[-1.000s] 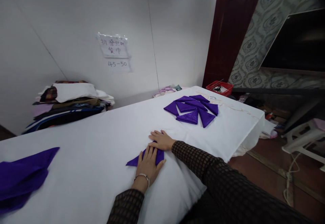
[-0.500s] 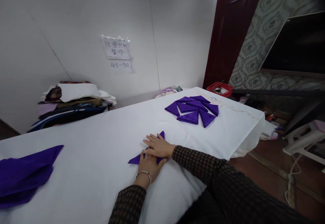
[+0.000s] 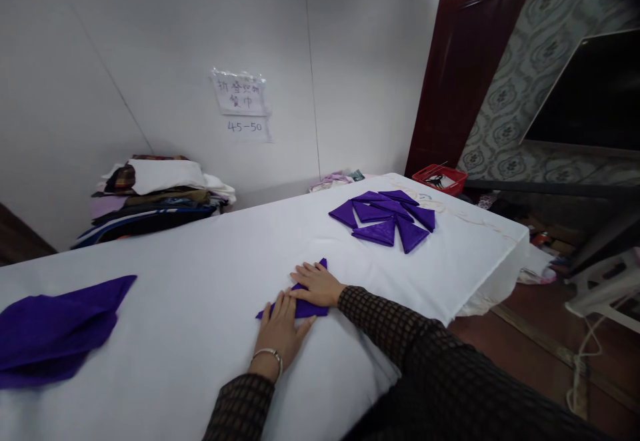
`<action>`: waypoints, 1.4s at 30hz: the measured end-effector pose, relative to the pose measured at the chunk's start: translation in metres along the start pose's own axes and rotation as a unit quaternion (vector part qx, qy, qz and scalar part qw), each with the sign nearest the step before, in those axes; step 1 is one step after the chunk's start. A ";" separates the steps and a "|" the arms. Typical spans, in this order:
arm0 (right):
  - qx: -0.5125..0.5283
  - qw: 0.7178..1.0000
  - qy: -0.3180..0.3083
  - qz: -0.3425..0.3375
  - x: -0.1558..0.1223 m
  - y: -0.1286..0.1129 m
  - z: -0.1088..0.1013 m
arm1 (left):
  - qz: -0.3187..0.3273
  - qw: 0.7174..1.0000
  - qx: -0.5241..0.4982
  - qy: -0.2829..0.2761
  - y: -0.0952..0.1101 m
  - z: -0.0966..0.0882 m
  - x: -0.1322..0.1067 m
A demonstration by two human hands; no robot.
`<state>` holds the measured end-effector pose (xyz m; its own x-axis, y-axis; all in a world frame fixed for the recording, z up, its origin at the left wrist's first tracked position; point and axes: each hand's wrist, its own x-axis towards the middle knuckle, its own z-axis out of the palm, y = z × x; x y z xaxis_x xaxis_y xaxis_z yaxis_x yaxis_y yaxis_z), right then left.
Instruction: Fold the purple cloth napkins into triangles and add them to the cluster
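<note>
Fingers [image 3: 278,303] stretched out flat and gripping nothing, the left hand [image 3: 280,329] and right hand [image 3: 319,285] rest on a folded purple cloth [image 3: 311,309] on the white-covered tabletop [image 3: 200,294]; a looser purple cloth [image 3: 60,324] lies off to the left, and a cluster of purple triangles [image 3: 375,233] farther back to the right

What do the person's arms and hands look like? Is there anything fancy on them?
The sleeves are dark, with a brownish checked pattern. The left hand and right hand wear no gloves. A thin, silvery bracelet circles the left wrist.
</note>
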<state>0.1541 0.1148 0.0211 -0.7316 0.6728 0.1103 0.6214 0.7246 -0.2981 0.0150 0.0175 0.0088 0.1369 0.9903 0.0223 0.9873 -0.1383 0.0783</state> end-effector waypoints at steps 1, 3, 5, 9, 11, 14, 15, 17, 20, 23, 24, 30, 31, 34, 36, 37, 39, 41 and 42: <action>-0.005 1.000 -0.002 -0.002 0.000 0.001 0.001 | -0.016 1.000 0.004 -0.006 -0.005 -0.001 -0.005; -0.011 1.000 -0.008 -0.006 0.000 0.002 0.003 | -0.049 0.999 0.011 -0.020 -0.014 -0.002 -0.017; -0.015 1.000 -0.009 -0.009 0.001 0.003 0.004 | -0.081 0.996 0.018 -0.033 -0.024 -0.003 -0.028; -0.020 1.000 -0.014 -0.012 0.001 0.002 0.003 | -0.130 0.990 0.026 -0.055 -0.039 -0.008 -0.044; -0.023 1.000 -0.014 -0.015 0.001 0.002 0.003 | -0.169 0.984 0.028 -0.047 -0.039 -0.013 -0.044; -0.033 0.999 -0.007 -0.017 0.000 0.002 0.003 | -0.156 0.987 0.043 0.019 -0.024 -0.020 -0.032; -0.039 0.999 -0.003 -0.017 0.000 0.001 0.003 | -0.116 0.992 0.043 0.039 -0.016 -0.020 -0.025; -0.052 0.998 0.003 -0.019 0.000 0.001 0.002 | -0.030 0.998 0.031 0.049 -0.001 -0.018 -0.010; -0.065 0.998 0.007 -0.026 -0.001 0.000 0.002 | -0.006 1.000 0.005 0.025 0.010 -0.008 0.007; -0.072 0.997 0.011 -0.028 -0.001 0.000 0.002 | -0.040 0.999 -0.004 0.016 0.007 0.001 0.013; -0.073 0.997 0.014 -0.027 0.000 0.000 0.002 | -0.047 0.999 -0.004 0.014 0.005 0.001 0.012; -0.059 0.998 0.009 -0.018 0.000 0.000 0.003 | -0.094 0.995 -0.002 -0.025 -0.008 -0.007 -0.005; -0.056 0.998 0.010 -0.017 0.001 0.000 0.004 | -0.104 0.994 -0.003 -0.029 -0.012 -0.007 -0.008; -0.046 0.999 0.005 -0.011 0.001 0.000 0.004 | -0.124 0.992 0.008 -0.034 -0.033 -0.004 -0.017; -0.042 0.999 0.002 -0.012 0.002 0.000 0.004 | -0.145 0.989 0.021 -0.034 -0.047 -0.004 -0.021; -0.041 0.999 0.001 -0.013 0.002 0.000 0.004 | -0.170 0.985 0.025 -0.031 -0.051 -0.005 -0.021; -0.044 0.999 0.004 -0.015 0.002 0.000 0.004 | -0.221 0.975 0.029 -0.001 -0.051 -0.010 -0.018; -0.051 0.999 0.007 -0.013 0.001 0.000 0.003 | -0.203 0.978 0.030 0.047 -0.039 -0.015 -0.010; -0.056 0.998 0.008 -0.014 0.001 0.000 0.003 | -0.156 0.985 0.028 0.065 -0.030 -0.017 -0.006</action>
<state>0.1523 0.1147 0.0184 -0.7451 0.6536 0.1327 0.6287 0.7547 -0.1874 -0.0169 0.0158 0.0234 -0.1808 0.9744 0.1339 0.9833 0.1761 0.0465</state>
